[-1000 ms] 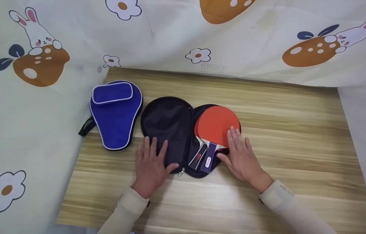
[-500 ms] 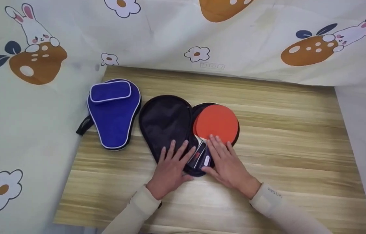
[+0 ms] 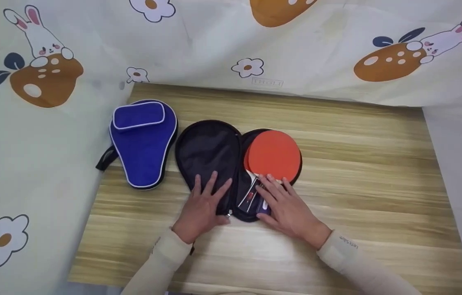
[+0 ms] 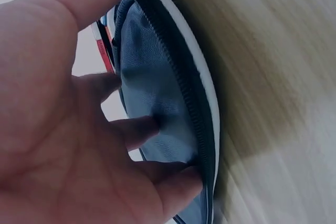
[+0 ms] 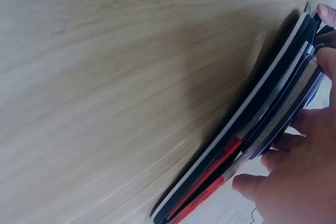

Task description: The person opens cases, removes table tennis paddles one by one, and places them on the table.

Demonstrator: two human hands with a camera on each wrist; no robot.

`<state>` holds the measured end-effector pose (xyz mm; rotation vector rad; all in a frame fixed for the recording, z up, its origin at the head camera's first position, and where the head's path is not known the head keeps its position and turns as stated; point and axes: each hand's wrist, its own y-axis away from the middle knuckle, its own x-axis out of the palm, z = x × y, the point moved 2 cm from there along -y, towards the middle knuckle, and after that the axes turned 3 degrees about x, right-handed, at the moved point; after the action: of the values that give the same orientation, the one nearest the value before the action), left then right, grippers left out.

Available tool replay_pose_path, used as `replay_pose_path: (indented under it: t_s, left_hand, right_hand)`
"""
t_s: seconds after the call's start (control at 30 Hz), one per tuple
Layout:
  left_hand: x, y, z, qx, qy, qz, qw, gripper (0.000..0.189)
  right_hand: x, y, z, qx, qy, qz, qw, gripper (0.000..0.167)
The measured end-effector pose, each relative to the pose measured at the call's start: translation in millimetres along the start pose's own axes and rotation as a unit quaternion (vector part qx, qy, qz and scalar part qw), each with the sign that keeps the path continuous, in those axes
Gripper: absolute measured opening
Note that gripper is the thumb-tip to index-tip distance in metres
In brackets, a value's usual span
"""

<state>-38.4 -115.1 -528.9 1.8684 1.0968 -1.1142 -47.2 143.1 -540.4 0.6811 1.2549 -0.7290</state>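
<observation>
Two bats, likely light and stiff with grippy rubber faces, lie in the right half of the unfolded case, best taken by the handles; the case looks soft, to be lifted by its zip edge. The left hand rests fingers spread on its other half, while the right hand lays loosely extended fingers over one handle.

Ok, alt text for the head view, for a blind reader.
An open black case lies on a wood-grain table, a person's left hand touching its left half and right hand at the handles of two stacked table-tennis paddles in its right half. A blue case lies further left.
</observation>
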Motion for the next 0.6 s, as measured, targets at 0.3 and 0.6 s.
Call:
replay_pose_path:
  t_s: [0.3,0.6]
  left_hand:
    - [11.3,-3.3,-8.5,-0.019,-0.016,-0.001,0.9997,0.1]
    - [18.9,-8.3,-26.8,-0.048,-0.049,0.0,0.9977,0.099]
  right_hand:
    - [-4.9,11.5,-19.0,0.008,-0.008,-0.003,0.9999,0.072]
    - [-2.1,12.0,-16.0,0.173,-0.051,-0.038,0.9828,0.091]
